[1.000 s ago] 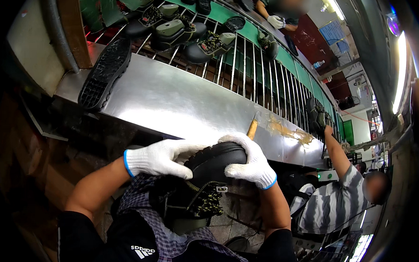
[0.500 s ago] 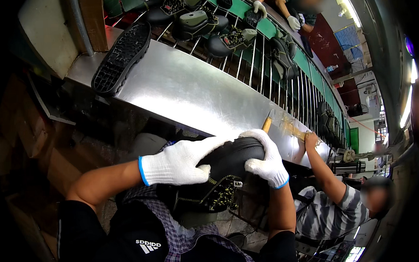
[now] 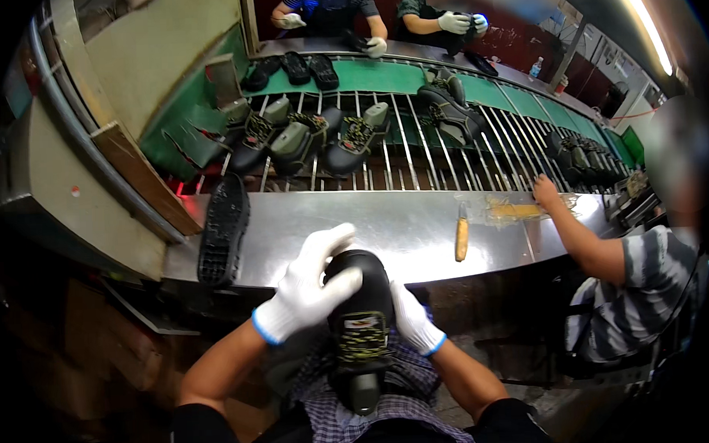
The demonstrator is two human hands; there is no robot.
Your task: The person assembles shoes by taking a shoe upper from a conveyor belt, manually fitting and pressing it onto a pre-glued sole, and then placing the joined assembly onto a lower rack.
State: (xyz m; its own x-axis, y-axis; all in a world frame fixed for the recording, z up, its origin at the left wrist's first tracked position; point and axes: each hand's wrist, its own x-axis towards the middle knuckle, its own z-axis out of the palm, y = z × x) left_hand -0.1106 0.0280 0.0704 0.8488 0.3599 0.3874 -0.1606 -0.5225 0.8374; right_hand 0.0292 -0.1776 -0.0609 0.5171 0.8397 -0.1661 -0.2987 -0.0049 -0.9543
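A black shoe (image 3: 360,323) with yellow-patterned lacing stands toe-up over my lap, just in front of the steel bench. My left hand (image 3: 308,285), in a white glove with a blue cuff, presses over the toe from the left. On the right side of the shoe my right hand (image 3: 412,319), gloved the same way, holds it lower down, partly hidden behind it. A loose black sole (image 3: 223,228) lies tread-up on the steel bench (image 3: 417,227) to the left.
A wooden-handled tool (image 3: 461,235) lies on the bench at right. A seated person in a striped shirt (image 3: 646,289) reaches onto the bench. Several shoes (image 3: 320,137) ride a rod conveyor (image 3: 414,153) beyond. Two gloved workers (image 3: 339,11) stand at the far side.
The view has swung left and up, so the conveyor and far workers show. The shoe has turned from lying sideways to toe-up, and my left hand has shifted onto its toe.
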